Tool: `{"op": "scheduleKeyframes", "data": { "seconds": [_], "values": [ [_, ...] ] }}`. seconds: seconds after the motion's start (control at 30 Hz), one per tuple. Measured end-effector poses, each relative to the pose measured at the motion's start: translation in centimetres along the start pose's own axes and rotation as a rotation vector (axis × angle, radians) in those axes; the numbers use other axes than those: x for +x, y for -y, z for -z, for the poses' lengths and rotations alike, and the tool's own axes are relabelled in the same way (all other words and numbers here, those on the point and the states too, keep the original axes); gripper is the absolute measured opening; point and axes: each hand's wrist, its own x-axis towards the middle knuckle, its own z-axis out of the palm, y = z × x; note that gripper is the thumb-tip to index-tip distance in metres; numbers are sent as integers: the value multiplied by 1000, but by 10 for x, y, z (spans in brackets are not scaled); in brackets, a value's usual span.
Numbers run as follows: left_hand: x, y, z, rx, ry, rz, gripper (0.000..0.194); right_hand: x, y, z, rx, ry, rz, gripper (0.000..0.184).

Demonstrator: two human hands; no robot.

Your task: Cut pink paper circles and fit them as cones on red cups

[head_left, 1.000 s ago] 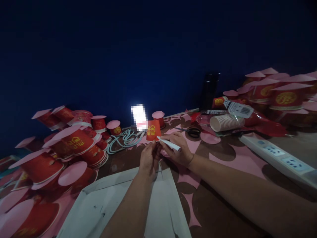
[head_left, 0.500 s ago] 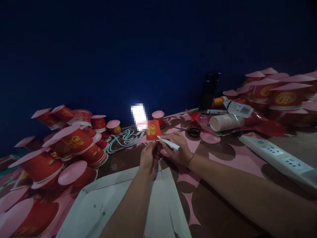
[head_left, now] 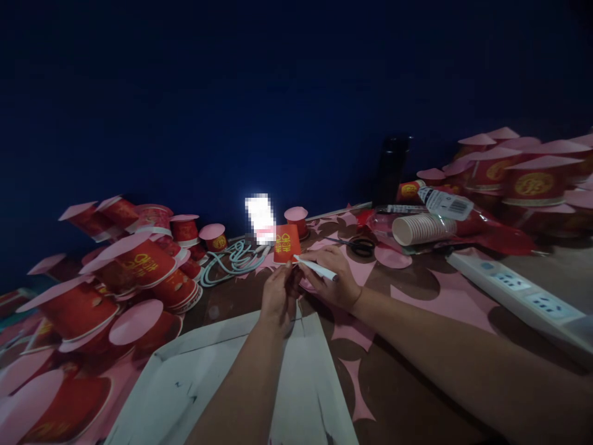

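Observation:
A red paper cup (head_left: 286,243) with yellow characters stands out beyond my fingertips at the middle of the view. My left hand (head_left: 277,293) is closed on its lower edge, fingers partly hidden. In my right hand (head_left: 334,277) is a slim white pen-shaped tube (head_left: 319,269), pinched between the fingers. Its narrow tip meets the cup's lower right edge; whether anything comes out of it is too small to tell. Just behind the held cup sits another red cup (head_left: 302,227) with a pink disc on top.
Red cups with pink discs (head_left: 152,262) are heaped at left, more (head_left: 532,179) at right. A coiled cable (head_left: 231,264) lies beside a bright, blurred screen (head_left: 260,217). At right are scissors (head_left: 361,247), stacked paper cups (head_left: 421,229) and a power strip (head_left: 519,290). Below lies a white tray-like sheet (head_left: 306,377).
The white tube's tip has shifted only very slightly along the cup's edge. Both hands keep their hold, and everything else stays in place.

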Motion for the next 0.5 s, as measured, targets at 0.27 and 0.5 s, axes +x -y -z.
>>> {"op": "scheduleKeyframes", "data": {
  "seconds": [0.27,0.5],
  "values": [
    [-1,-1,-1,6,18,15,17,1,2,1,-3,0,6,15],
    [-1,-2,-1,6,-14,16,11,-1,2,0,8,-1,0,17]
  ]
}}
